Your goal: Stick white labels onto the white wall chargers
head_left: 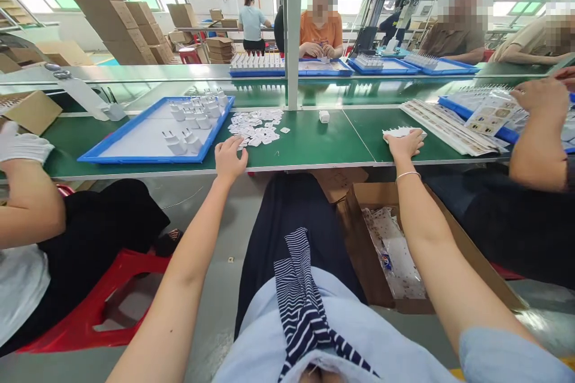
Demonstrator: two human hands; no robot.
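- Fingers [234, 141] of the left hand [229, 161]: bent, a little spread, thumb apart; tips at the near edge of the tiles; whether one is pinched, cannot tell.
- Right hand [405, 145]: half closed, palm down; thumb at the left end of the row, fingers at its right end; row clasped between.
- Row [398, 131]: white, small points along the top; in the right hand, near the front edge of the bench; whether lifted, cannot tell.
- Tiles [257, 125]: white, small, flat; loose heap, just right of the tray.
- Bench [314, 146]: green top, pale front edge.
- Block [324, 116]: one, white; on the bench, between the two hands, farther back.
- Tray [141, 159]: blue rim, pale floor; left of the tiles.
- Plugs [177, 143]: white, prongs up; in the tray, toward its right side.
- Sheets [449, 127]: stacked, printed; on the bench, right of the right hand.
- Carton [353, 251]: brown, below the bench; clear bags [398, 263] inside.
- Co-workers: gloved hand [22, 145] at far left; bare hand [541, 99] raised at right, near a second tray [451, 106].
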